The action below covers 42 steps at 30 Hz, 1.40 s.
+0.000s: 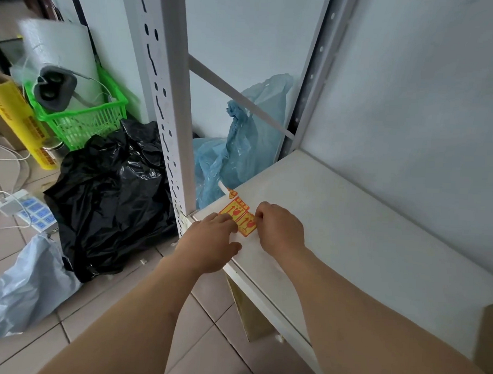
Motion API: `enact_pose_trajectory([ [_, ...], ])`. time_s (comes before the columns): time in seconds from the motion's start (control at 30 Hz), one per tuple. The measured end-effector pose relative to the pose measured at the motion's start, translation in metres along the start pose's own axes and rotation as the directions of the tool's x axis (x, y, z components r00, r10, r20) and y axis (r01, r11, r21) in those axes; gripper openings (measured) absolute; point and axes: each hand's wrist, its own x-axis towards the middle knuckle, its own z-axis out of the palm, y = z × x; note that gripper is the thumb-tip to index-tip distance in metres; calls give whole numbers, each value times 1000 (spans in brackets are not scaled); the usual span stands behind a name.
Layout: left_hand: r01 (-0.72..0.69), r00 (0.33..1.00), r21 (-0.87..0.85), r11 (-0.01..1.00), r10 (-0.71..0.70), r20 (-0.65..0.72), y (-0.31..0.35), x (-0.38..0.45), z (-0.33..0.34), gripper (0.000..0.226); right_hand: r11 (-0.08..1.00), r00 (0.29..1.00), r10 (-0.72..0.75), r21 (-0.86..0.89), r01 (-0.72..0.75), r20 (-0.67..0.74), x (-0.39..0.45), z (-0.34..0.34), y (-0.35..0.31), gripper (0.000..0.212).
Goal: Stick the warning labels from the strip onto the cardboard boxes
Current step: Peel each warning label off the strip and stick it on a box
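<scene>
Label strip [239,216] lies on the shelf [337,219]; left hand [209,241] presses flat, right hand [280,230] pinches it.

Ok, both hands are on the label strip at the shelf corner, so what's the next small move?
Probably peel: the left hand lies flat on the label strip on the shelf, while the right hand pinches the nearest label's edge. Lifting that edge away should free one label.

White shelf [351,219] bare rightward, upright post [172,113] and blue bag [241,147] crowding left
</scene>
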Motion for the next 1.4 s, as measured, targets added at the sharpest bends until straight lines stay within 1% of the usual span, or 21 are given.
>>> enact_pose_trajectory([
  [0.13,39,999,10,999,-39,-30,4,-2,-4,37,1000,999,-4,17,3,38,4,-7,0,24],
  [0.27,45,998,35,998,-43,-42,4,-2,-5,42,1000,996,-29,2,28,81,7,-15,-1,21],
  [0.43,48,999,56,997,-46,-27,4,-2,-5,49,999,995,28,31,-31,95,7,-23,5,15],
  [0.57,34,999,109,993,-30,-43,5,-4,-3,50,996,997,29,88,-35,73,-3,-24,20,2],
  [0.7,-31,994,163,986,48,-100,25,-6,-9,46,988,999,14,151,-20,35,-20,-38,43,9],
  [0.77,-111,985,182,977,133,-114,47,-8,-15,42,989,1000,2,151,-6,27,-33,-55,59,9],
  [0.83,-212,967,210,954,235,-93,73,-13,-19,40,991,999,0,136,-7,50,-50,-74,79,9],
  [0.9,-324,934,238,916,349,-71,105,-21,-21,39,995,996,15,101,-23,82,-75,-95,103,10],
  [0.97,-431,887,261,864,458,-53,139,-31,-22,39,997,994,41,67,-47,98,-104,-114,127,12],
  [1.1,-606,767,293,740,641,-34,209,-60,-22,37,991,989,128,26,-130,71,-169,-146,169,13],
  [1.23,-717,651,299,630,758,-40,271,-96,-19,34,965,965,261,29,-261,25,-233,-172,203,13],
  [1.4,-831,519,230,506,855,-4,337,-138,-3,28,916,923,385,124,-381,-12,-310,-197,238,13],
])
